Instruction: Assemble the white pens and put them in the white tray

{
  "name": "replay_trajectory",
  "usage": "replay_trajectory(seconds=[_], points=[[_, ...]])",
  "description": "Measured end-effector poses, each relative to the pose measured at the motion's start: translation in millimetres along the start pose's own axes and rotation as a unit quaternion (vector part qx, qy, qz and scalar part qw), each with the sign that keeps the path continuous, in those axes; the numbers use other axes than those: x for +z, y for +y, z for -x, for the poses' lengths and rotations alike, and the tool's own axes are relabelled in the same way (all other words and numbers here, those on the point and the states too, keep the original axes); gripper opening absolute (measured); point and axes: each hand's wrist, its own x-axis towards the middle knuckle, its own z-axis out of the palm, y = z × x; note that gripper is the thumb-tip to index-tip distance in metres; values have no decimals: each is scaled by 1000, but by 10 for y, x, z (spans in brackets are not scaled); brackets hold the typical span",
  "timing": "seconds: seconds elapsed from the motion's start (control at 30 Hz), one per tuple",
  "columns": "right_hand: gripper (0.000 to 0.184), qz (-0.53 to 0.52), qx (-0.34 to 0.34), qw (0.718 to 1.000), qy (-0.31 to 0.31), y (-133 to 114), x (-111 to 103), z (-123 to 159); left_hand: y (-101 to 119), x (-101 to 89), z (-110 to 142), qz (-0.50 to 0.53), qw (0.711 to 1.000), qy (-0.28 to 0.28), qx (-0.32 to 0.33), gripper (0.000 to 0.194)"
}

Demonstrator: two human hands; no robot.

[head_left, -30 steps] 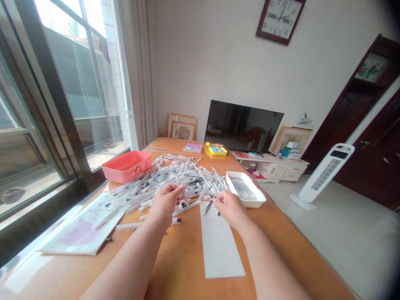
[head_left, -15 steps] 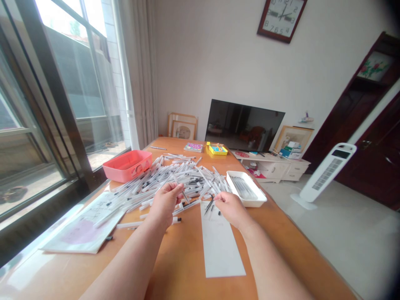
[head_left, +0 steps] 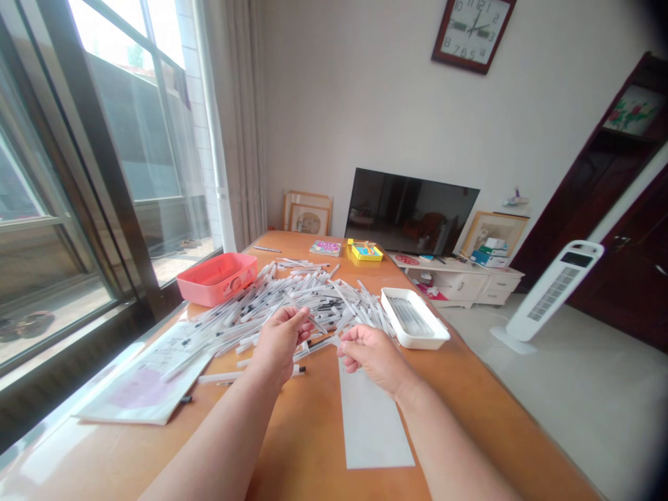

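Observation:
My left hand (head_left: 284, 341) is closed in a pinch on a slim pen (head_left: 317, 324), which pokes out past the fingertips toward the right. To its right, my right hand (head_left: 368, 351) hovers over the top end of a white paper strip (head_left: 373, 424), its thumb and finger pressed together. Whatever it pinches is too small or hidden to make out. The small dark pen parts on the strip are now covered by this hand. Beyond both hands spreads a big heap of clear-barrelled pens (head_left: 297, 292), some with black ends.
A pink plastic basket (head_left: 206, 289) stands left of the heap, and a white tray (head_left: 428, 330) of slim clear rods is at the right table edge. A booklet (head_left: 130, 390) lies at front left. Farther back are a yellow box (head_left: 367, 252) and a colourful pad (head_left: 326, 248).
My right hand has moved left, over the small dark parts on the strip and closer to my left hand. The pen in my left hand has tilted flatter.

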Motion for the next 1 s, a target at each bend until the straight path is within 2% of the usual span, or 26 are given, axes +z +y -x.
replay_trajectory(seconds=[0.5,1.0], points=[[24,-35,-50,998,22,13,89,-32,-33,96,90,27,998,-45,-23,36],[29,-29,-92,993,64,82,83,-74,-113,143,121,59,995,-61,-43,29]])
